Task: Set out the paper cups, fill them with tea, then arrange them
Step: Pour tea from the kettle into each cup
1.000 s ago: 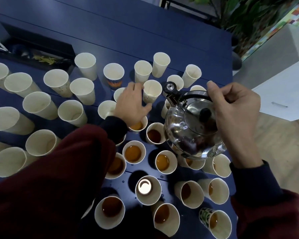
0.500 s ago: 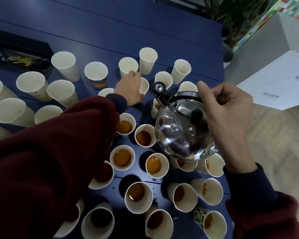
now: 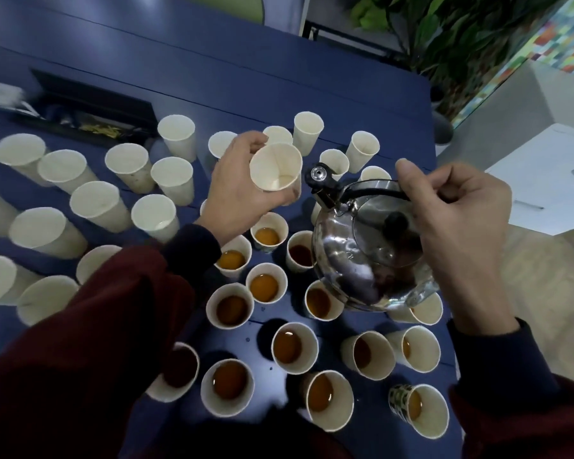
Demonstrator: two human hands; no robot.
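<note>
Steel kettle (image 3: pixel 362 260) hangs over the filled cups (image 3: pixel 265 286) on the blue bench (image 3: pixel 279 81), its handle hooked in the curled fingers of the right grip (image 3: pixel 458 220). The left grip (image 3: pixel 236 190) is wrapped round an empty paper cup (image 3: pixel 275 167), held raised and tilted just beside the spout (image 3: pixel 318 175). Best to level that cup, bring its mouth under the spout and tip slowly; stray drips would likely land among the neighbouring cups.

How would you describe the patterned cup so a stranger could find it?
On the blue table, find the tea-filled cups nearest the person. The patterned cup stands at their near right corner, this side of the kettle. Its wall carries a dark print; its neighbours are plain.
</note>
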